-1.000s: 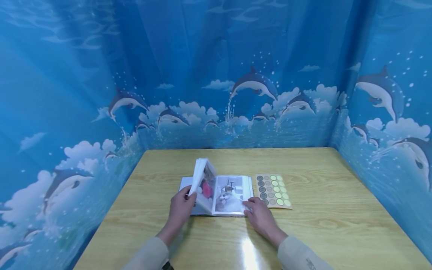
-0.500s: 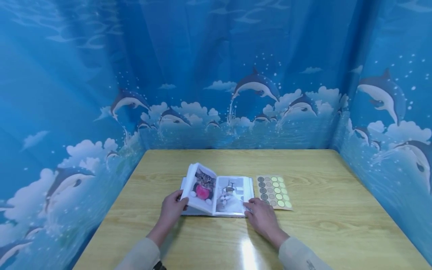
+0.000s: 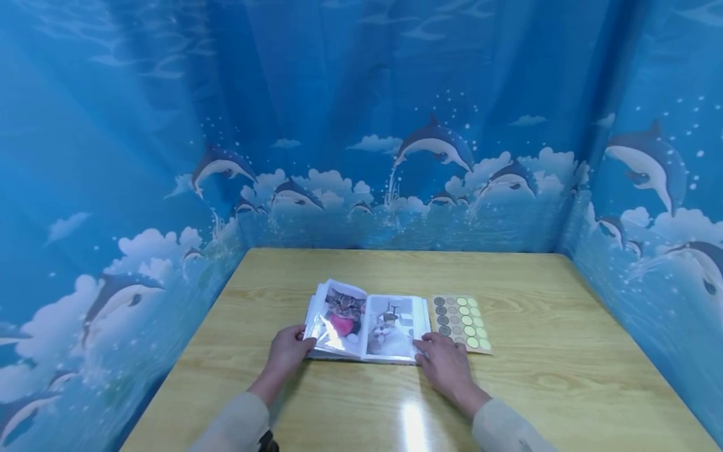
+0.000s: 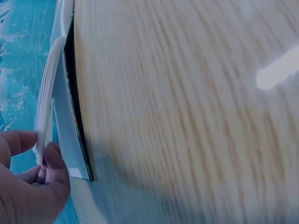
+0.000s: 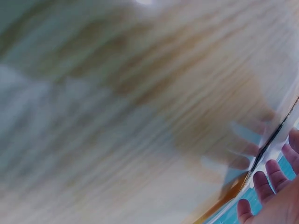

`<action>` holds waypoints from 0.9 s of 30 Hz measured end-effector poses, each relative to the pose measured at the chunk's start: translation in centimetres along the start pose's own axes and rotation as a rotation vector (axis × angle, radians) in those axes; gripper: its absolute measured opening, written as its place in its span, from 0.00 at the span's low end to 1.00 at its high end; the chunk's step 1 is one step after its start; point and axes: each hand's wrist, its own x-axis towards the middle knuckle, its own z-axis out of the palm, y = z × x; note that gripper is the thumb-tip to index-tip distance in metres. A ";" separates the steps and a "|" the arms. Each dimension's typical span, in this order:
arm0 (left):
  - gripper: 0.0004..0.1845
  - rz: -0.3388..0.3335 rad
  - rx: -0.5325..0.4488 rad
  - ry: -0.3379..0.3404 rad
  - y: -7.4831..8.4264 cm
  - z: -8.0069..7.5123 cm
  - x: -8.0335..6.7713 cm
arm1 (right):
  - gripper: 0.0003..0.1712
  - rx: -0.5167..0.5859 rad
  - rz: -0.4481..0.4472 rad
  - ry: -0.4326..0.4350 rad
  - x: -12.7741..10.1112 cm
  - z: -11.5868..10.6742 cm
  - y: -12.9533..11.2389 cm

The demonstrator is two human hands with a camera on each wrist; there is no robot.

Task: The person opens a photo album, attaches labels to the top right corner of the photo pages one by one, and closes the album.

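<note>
An open photo album (image 3: 368, 321) lies on the wooden table (image 3: 525, 376), showing two cat photos. My left hand (image 3: 289, 350) pinches the outer edge of the left-hand pages, which lie almost flat; in the left wrist view the thumb and a finger of the left hand (image 4: 41, 154) hold the white page stack (image 4: 52, 84) just above the cover. My right hand (image 3: 442, 359) rests with straight fingers on the album's lower right corner; in the right wrist view its fingertips (image 5: 273, 179) lie by the album's edge (image 5: 268, 144).
A sheet of round green and grey stickers (image 3: 460, 321) lies flat just right of the album, close to my right hand. Blue dolphin-print curtains (image 3: 395, 157) wall the table on the left, back and right.
My left hand has lowered the standing stack of pages leftward until it lies nearly flat, uncovering the cat photo with the pink ball. My right hand has stayed on the corner.
</note>
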 end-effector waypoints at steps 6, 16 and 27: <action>0.12 0.017 0.069 -0.085 -0.1 0.6 0.1 | 0.19 -0.013 -0.041 0.012 -0.6 -0.5 0.9; 0.29 0.120 0.292 -0.131 -0.2 1.8 -0.4 | 0.18 -0.027 -0.158 0.039 -1.6 -1.0 2.1; 0.24 0.338 0.549 -0.241 0.3 2.3 -1.9 | 0.19 -0.070 -0.226 0.033 -2.5 -1.4 3.3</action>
